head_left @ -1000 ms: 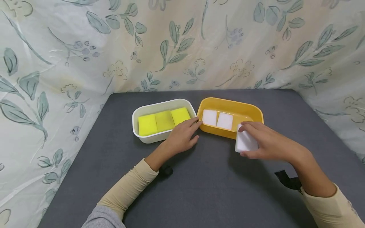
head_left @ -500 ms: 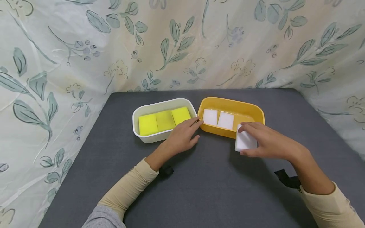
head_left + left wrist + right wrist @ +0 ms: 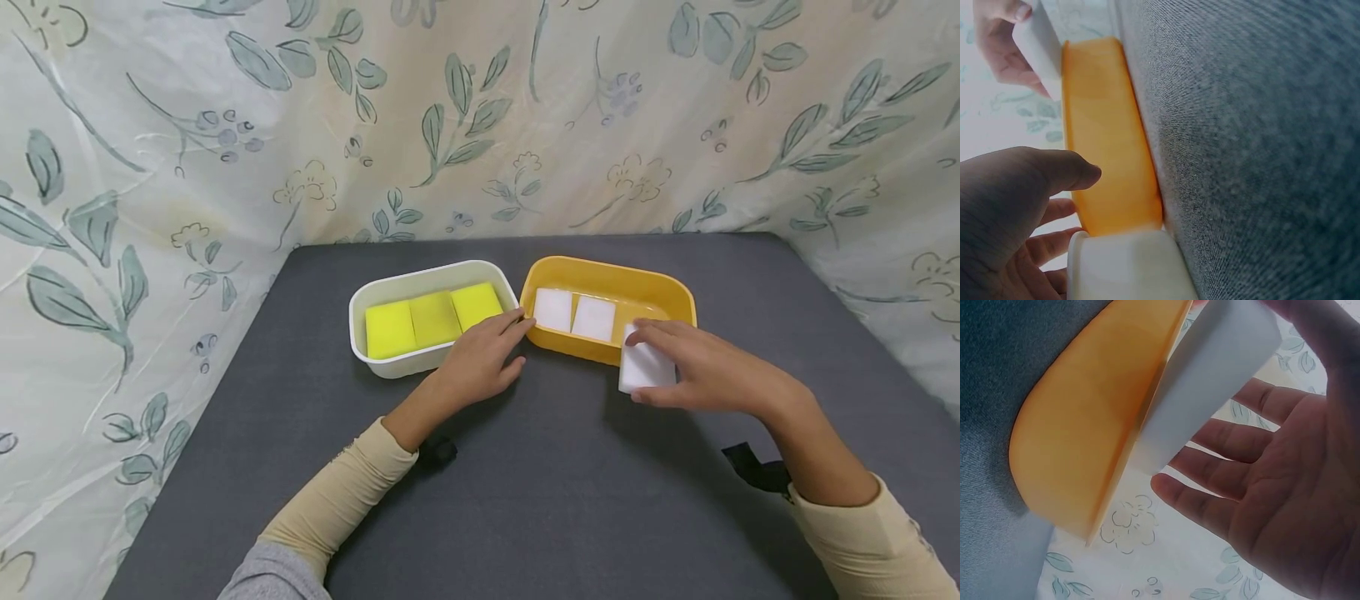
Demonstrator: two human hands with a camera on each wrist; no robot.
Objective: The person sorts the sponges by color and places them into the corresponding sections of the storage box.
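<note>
My right hand (image 3: 705, 367) pinches a white sponge block (image 3: 647, 360) between thumb and fingers at the front right rim of the yellow-orange tub (image 3: 581, 346). In the right wrist view that sponge (image 3: 1210, 381) is tilted along the tub's rim. Two more white sponges (image 3: 552, 310) lie in the left part of this tub. My left hand (image 3: 480, 358) rests where the two tubs meet, its fingers over the rims and its thumb apart from them. Inside the white tub (image 3: 401, 365) sit three yellow sponges (image 3: 390, 327), side by side; the hand partly hides the right one.
Both tubs stand on a dark grey cloth-covered table (image 3: 510, 500). Behind and beside it hangs a floral curtain (image 3: 480, 125). A black strap (image 3: 757, 471) is on the right wrist.
The near edge of the white sponge and my right thumb have shifted slightly toward the yellow-orange tub. My left hand and both tubs have stayed in place.
</note>
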